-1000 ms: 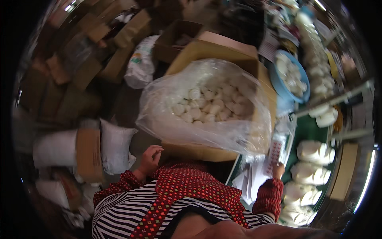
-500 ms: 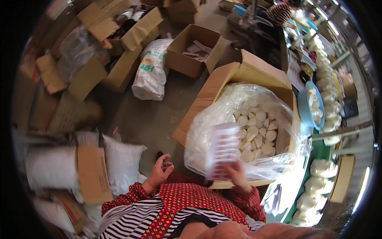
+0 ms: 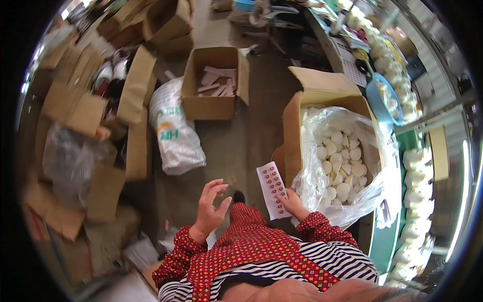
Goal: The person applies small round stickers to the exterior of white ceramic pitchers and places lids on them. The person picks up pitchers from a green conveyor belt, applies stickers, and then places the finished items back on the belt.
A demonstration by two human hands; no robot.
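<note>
Dotted sheet (image 3: 268, 187) has cleared the bag (image 3: 310, 171); right hand (image 3: 295, 206) hides an edge.

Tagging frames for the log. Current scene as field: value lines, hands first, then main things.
left hand: raised, fingers spread and bent, holding nothing
right hand: gripping the sheet by its right edge
sheet: white, with rows of red marks
large box: open, lined with a clear plastic bag
bag contents: many white discs
blue basin: beside large box, holding white pieces
small box: open, pale strips inside
white sack: beside small box
</note>
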